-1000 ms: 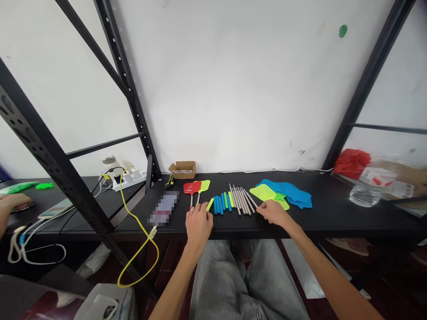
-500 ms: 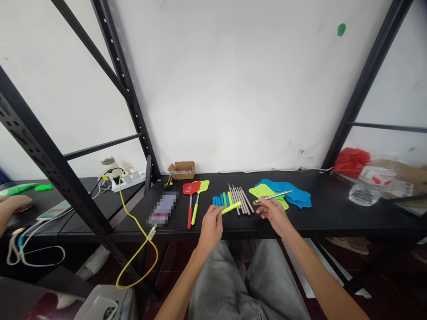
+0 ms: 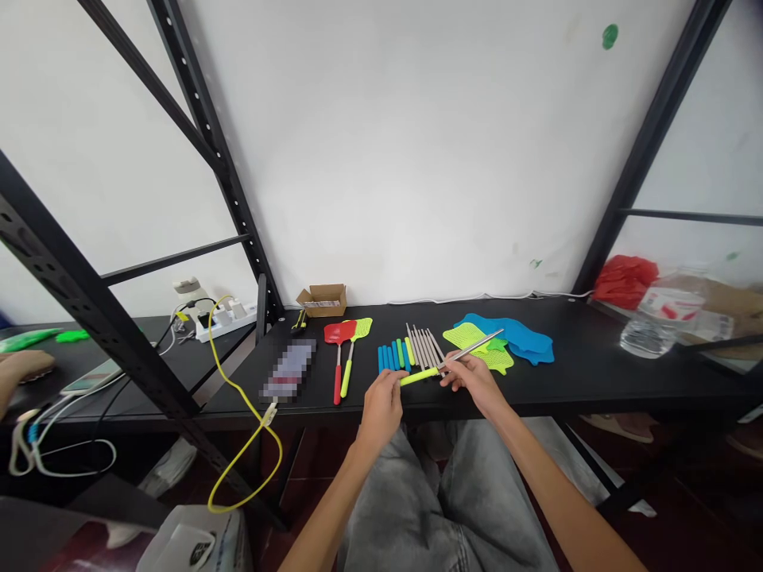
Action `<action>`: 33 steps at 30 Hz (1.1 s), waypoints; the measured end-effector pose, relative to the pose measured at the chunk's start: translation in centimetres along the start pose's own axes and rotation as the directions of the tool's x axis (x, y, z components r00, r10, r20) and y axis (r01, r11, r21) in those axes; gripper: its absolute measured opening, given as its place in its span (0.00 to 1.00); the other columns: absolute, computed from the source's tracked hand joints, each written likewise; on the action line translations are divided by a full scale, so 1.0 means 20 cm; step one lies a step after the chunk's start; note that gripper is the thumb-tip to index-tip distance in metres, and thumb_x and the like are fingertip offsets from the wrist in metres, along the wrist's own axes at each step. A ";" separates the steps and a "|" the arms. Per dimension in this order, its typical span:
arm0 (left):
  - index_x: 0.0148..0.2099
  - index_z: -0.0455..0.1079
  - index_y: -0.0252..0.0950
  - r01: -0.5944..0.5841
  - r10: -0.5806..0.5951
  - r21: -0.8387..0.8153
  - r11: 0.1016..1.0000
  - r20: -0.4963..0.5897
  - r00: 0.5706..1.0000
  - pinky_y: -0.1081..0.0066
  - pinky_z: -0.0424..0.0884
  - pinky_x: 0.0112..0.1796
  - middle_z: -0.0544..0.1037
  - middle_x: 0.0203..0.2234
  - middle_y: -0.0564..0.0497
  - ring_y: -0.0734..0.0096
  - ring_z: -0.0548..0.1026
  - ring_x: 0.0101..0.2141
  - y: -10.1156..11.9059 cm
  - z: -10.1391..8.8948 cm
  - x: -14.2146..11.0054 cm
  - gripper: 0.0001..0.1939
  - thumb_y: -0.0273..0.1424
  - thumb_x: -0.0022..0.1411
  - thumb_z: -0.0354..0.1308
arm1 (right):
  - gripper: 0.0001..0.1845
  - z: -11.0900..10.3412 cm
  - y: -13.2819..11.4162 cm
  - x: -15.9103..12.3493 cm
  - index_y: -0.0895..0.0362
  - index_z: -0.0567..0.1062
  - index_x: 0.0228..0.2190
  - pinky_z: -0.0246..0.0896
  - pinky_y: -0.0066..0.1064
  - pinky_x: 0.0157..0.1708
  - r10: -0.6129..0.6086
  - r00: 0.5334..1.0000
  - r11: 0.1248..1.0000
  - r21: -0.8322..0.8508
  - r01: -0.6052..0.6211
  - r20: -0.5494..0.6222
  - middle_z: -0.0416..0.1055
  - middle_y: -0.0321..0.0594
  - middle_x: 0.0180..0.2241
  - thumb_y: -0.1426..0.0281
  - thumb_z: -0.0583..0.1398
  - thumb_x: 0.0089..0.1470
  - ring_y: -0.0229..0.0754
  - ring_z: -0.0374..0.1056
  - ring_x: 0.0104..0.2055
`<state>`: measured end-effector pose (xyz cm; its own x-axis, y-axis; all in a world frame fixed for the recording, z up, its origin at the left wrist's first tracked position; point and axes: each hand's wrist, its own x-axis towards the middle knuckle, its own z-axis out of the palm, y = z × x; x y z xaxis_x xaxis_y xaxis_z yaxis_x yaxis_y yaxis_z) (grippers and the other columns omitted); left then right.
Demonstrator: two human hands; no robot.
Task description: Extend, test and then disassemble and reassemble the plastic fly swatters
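Note:
My left hand [image 3: 383, 400] grips a yellow handle sleeve [image 3: 419, 376] by its near end. My right hand [image 3: 470, 376] pinches a thin metal rod [image 3: 478, 343], whose lower end meets the far end of the sleeve. Whether the rod sits inside the sleeve or only touches it, I cannot tell. Behind my hands lie several blue handle sleeves [image 3: 389, 357], a green one, a yellow one, and a row of metal rods [image 3: 424, 345]. To the right are yellow-green swatter heads [image 3: 465, 335] and blue swatter heads [image 3: 528, 340].
A red fly swatter [image 3: 338, 357] and a yellow one [image 3: 350, 361] lie left of the sleeves. Further left are a phone [image 3: 292, 369] on a yellow cable [image 3: 235, 385], and a small cardboard box [image 3: 323, 300]. A plastic bottle [image 3: 656, 318] lies at right. Another person's hand [image 3: 27, 367] shows at far left.
My hands have come closer together. The rod has moved left and tilted more steeply, and its lower end now meets the yellow sleeve. The camera view has shifted slightly.

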<state>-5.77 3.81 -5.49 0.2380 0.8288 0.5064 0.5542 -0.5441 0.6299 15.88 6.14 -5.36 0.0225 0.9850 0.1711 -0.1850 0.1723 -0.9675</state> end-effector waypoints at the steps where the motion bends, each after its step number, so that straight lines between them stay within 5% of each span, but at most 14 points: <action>1: 0.52 0.70 0.39 -0.001 0.001 0.015 1.000 0.009 1.000 0.68 0.68 0.39 0.75 0.39 0.48 0.67 0.74 0.38 0.00 0.00 0.00 0.17 0.29 0.71 0.41 | 0.18 0.00 0.00 0.00 0.58 0.73 0.33 0.59 0.24 0.18 -0.003 1.000 1.000 -0.002 0.003 0.000 0.76 0.41 0.28 0.57 0.67 0.47 0.41 0.74 0.24; 6: 0.53 0.70 0.40 -0.036 0.029 0.127 0.991 0.049 0.998 0.65 0.68 0.43 0.76 0.41 0.47 0.62 0.73 0.44 0.00 0.02 -0.01 0.18 0.29 0.71 0.41 | 0.19 0.01 0.00 -0.01 0.58 0.73 0.34 0.58 0.24 0.18 -0.023 1.000 0.999 -0.035 0.023 0.005 0.75 0.41 0.28 0.57 0.66 0.47 0.40 0.73 0.24; 21: 0.46 0.72 0.41 -0.113 0.078 0.239 0.964 0.152 0.985 0.68 0.65 0.39 0.74 0.38 0.50 0.65 0.71 0.38 0.03 0.00 -0.02 0.12 0.32 0.69 0.48 | 0.16 0.00 0.01 -0.02 0.57 0.73 0.33 0.58 0.26 0.20 -0.034 0.999 0.998 -0.060 0.036 0.041 0.78 0.46 0.33 0.57 0.65 0.51 0.41 0.73 0.25; 27: 0.42 0.71 0.40 -0.081 0.053 0.206 0.975 0.139 0.989 0.69 0.63 0.38 0.74 0.33 0.50 0.65 0.71 0.36 0.04 -0.01 -0.01 0.10 0.32 0.68 0.48 | 0.16 -0.02 0.02 -0.01 0.56 0.72 0.32 0.61 0.27 0.22 0.004 0.997 0.993 0.121 0.004 -0.071 0.78 0.43 0.32 0.58 0.67 0.47 0.41 0.73 0.26; 33: 0.42 0.71 0.41 -0.074 0.045 0.200 0.977 0.146 0.988 0.69 0.62 0.36 0.74 0.33 0.51 0.65 0.71 0.36 0.05 -0.02 -0.01 0.09 0.32 0.67 0.49 | 0.18 -0.03 0.05 0.01 0.57 0.73 0.32 0.58 0.26 0.20 -0.025 0.999 1.000 0.008 0.026 -0.043 0.76 0.41 0.29 0.57 0.67 0.47 0.39 0.72 0.23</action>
<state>-5.61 3.08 -4.74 0.3764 0.8138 0.4428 0.6838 -0.5665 0.4600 16.21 6.48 -6.35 0.0694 0.9798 0.1873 -0.1925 0.1974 -0.9612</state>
